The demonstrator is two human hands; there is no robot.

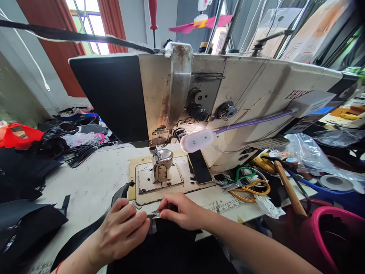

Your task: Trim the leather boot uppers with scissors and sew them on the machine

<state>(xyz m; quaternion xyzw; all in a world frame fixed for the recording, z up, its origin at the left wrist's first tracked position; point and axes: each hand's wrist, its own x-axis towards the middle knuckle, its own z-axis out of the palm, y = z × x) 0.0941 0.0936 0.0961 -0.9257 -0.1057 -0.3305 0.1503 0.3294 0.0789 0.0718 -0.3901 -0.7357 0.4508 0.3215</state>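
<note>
My left hand is closed, its fingers curled on the edge of a piece of black material that hangs toward me at the table's front. My right hand pinches a small pointed metal tool, whose shiny tip points left at the material beside my left fingers. Most of that tool is hidden by my fingers, so its exact kind does not show. Just beyond both hands stands the sewing machine's post bed, under the needle area. A long black strip curves past my left wrist.
The sewing machine head spans the view, with a lit lamp below. A phone, scissors and a wooden-handled tool lie right. A pink bucket stands front right; black pieces lie left.
</note>
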